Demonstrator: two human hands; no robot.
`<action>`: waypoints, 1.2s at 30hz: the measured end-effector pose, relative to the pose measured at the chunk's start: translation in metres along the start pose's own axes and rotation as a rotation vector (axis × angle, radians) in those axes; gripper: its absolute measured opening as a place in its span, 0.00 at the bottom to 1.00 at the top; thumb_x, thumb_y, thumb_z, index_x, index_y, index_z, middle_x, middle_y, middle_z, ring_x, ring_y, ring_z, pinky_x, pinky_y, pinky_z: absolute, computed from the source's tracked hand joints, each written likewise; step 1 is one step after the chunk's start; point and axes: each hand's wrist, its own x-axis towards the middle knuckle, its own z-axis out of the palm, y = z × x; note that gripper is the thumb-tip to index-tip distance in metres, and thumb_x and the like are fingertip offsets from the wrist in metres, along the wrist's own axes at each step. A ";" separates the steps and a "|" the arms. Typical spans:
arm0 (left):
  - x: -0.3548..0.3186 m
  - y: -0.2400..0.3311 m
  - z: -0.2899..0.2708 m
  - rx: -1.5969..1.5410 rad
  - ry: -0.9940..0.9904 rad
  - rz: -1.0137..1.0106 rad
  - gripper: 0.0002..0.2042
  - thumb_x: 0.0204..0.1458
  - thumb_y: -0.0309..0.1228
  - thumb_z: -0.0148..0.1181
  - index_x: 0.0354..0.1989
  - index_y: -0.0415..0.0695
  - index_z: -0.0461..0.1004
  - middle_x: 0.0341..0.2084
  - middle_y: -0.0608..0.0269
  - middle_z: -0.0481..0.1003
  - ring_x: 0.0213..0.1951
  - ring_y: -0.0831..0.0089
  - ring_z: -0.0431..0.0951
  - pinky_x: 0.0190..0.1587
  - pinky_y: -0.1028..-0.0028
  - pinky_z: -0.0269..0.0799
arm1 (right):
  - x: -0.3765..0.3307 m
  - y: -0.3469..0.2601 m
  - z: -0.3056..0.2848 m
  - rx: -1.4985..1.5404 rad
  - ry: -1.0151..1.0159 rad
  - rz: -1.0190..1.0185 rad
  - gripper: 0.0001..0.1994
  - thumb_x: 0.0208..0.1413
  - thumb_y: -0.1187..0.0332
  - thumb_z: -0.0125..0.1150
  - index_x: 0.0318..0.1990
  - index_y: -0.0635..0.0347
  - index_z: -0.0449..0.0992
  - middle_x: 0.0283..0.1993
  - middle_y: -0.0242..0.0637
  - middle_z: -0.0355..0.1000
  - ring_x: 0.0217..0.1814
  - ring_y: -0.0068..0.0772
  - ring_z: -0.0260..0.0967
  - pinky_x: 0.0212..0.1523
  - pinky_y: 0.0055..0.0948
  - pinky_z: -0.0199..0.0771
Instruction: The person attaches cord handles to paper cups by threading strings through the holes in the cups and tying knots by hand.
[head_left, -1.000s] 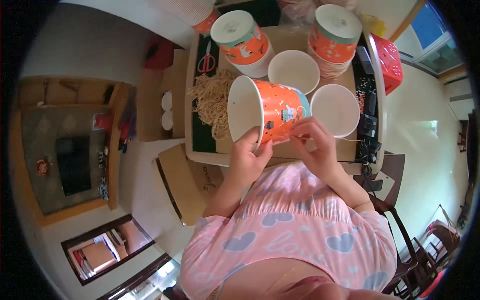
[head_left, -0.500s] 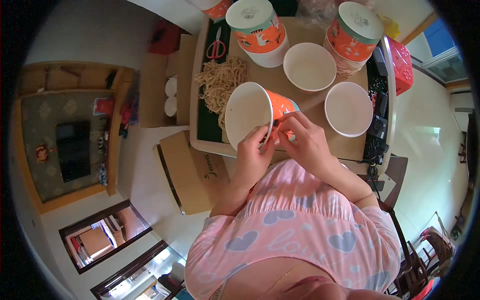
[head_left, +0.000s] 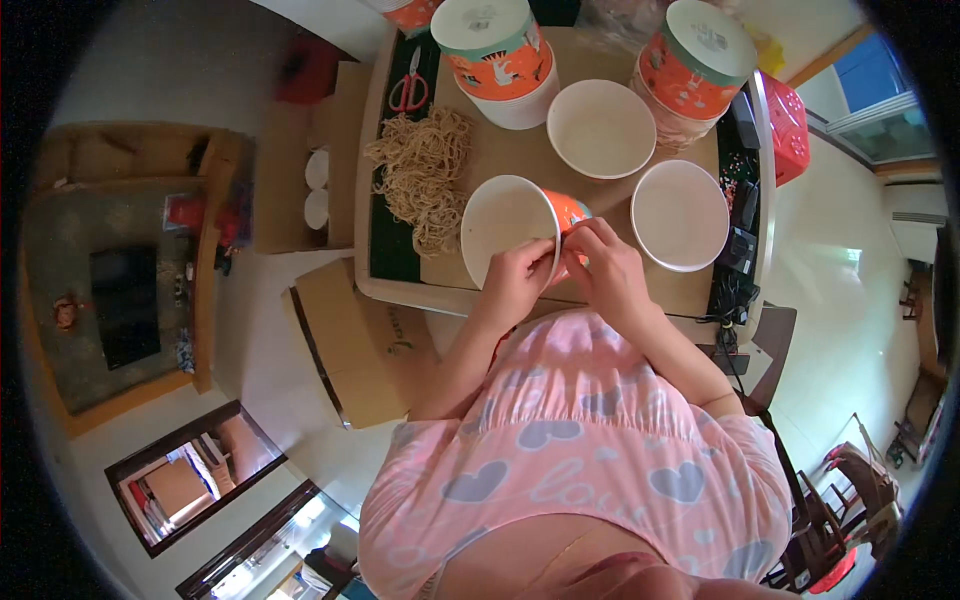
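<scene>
A paper bucket (head_left: 500,222), white inside and orange outside, is tipped on its side at the table's near edge, its mouth facing left. My left hand (head_left: 518,282) grips its rim, fingers inside the mouth. My right hand (head_left: 607,268) is closed in a pinch against the orange outer wall, just past the rim; what its fingertips hold is hidden. Two more white-lined buckets, one in the middle (head_left: 600,130) and one to the right (head_left: 680,216), stand mouth up. Left of the held bucket lies a heap of beige cord (head_left: 425,175).
Red-handled scissors (head_left: 410,88) lie at the table's far left. Stacks of upside-down buckets stand at the back left (head_left: 497,65) and back right (head_left: 695,62). Black adapters and cables (head_left: 738,250) line the right edge. Cardboard boxes (head_left: 365,340) are on the floor at left.
The whole view has shifted slightly. The held bucket has turned a little and sits nearer the right-hand bucket. The dark bit seen at my right fingertips is now covered.
</scene>
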 end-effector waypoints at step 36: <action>0.014 -0.101 0.023 -0.306 -0.190 -0.357 0.04 0.54 0.29 0.53 0.33 0.43 0.69 0.28 0.67 0.71 0.25 0.78 0.71 0.24 0.78 0.67 | -0.043 0.000 0.043 0.064 -0.325 -0.007 0.08 0.49 0.75 0.53 0.38 0.61 0.66 0.30 0.45 0.69 0.29 0.49 0.70 0.28 0.41 0.71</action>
